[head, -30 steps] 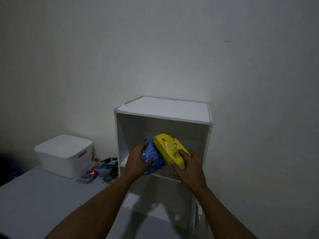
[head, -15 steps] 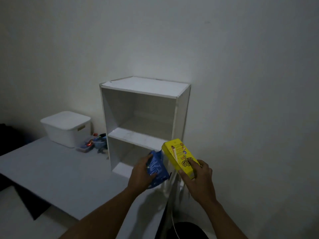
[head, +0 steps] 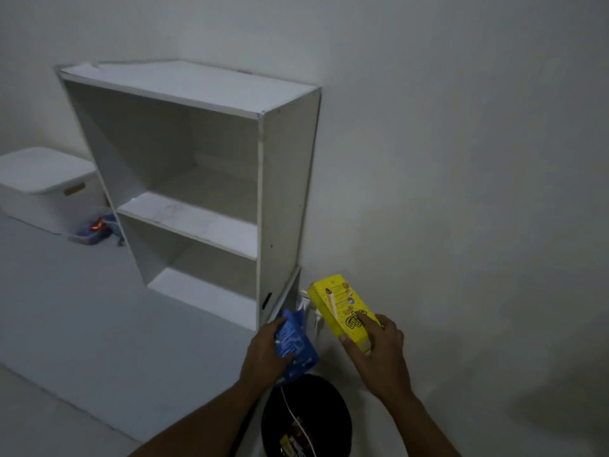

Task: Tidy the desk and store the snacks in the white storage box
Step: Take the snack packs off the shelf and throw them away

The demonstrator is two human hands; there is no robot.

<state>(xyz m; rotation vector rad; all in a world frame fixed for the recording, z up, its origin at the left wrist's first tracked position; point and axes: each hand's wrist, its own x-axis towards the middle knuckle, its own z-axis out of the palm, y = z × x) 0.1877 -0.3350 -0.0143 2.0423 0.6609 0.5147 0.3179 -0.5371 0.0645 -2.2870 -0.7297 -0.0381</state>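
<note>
- The desk (head: 82, 324) is a pale grey surface filling the left half of the view.
- A white shelf unit (head: 283, 192) stands at the desk's right end against the wall, with both compartments bare.
- The white storage box (head: 43, 192) sits on the desk at far left, beyond the shelf unit, lid on, well apart from both hands.
- A black bin (head: 333, 404) stands below the hands, with a white cable (head: 298, 420) running into it.
- The right hand (head: 379, 357) grips the yellow snack box (head: 339, 308) by its lower end, thumb on one side and fingers curled over the front, beside the wall.
- The left hand (head: 263, 354) clutches the blue snack packet (head: 293, 341), fingers wrapped round it, past the desk's right edge above the bin.
- A small tray (head: 92, 234) of mixed items lies between the storage box and the shelf unit.
</note>
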